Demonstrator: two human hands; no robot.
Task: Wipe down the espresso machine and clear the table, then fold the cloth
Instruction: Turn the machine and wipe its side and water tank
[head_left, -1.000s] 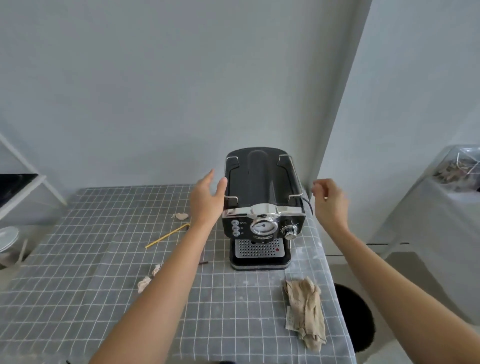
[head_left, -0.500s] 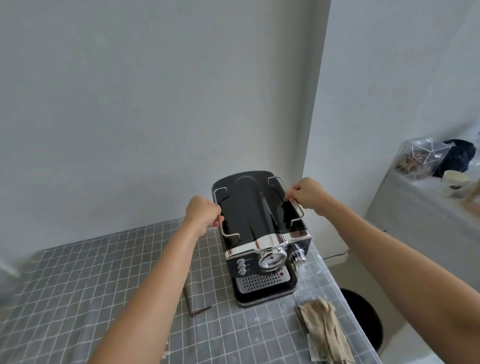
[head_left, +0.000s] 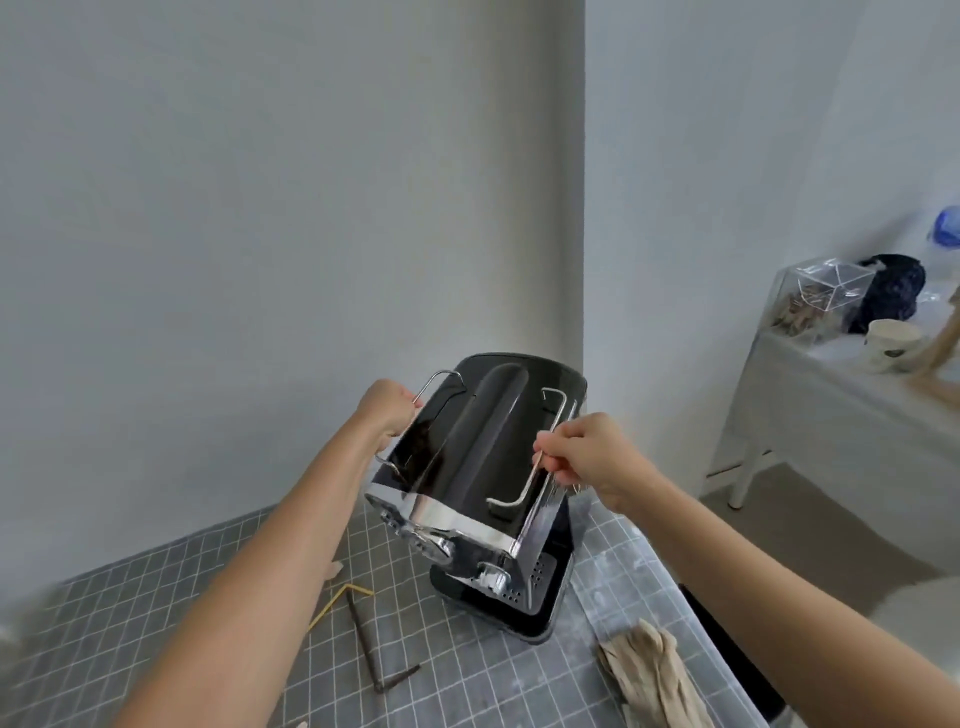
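Observation:
The black and chrome espresso machine (head_left: 483, 467) stands on the grey checked tablecloth (head_left: 156, 623), near the right edge. My left hand (head_left: 387, 410) grips the wire rail on the machine's left top side. My right hand (head_left: 582, 452) pinches the wire rail on its right top side. The machine looks tilted toward me, its front panel pointing down. A crumpled beige cloth (head_left: 654, 675) lies on the table in front of the machine, to the right.
A yellow stick (head_left: 337, 600) and a dark bent stick (head_left: 369, 649) lie on the tablecloth left of the machine. A white side table (head_left: 810, 410) at the right holds a clear box (head_left: 826, 291), a dark bundle and a paper cup (head_left: 891, 338). Walls meet close behind the machine.
Both hands went from beside the machine to gripping its top wire rails. The machine now leans toward me, and my view has swung right.

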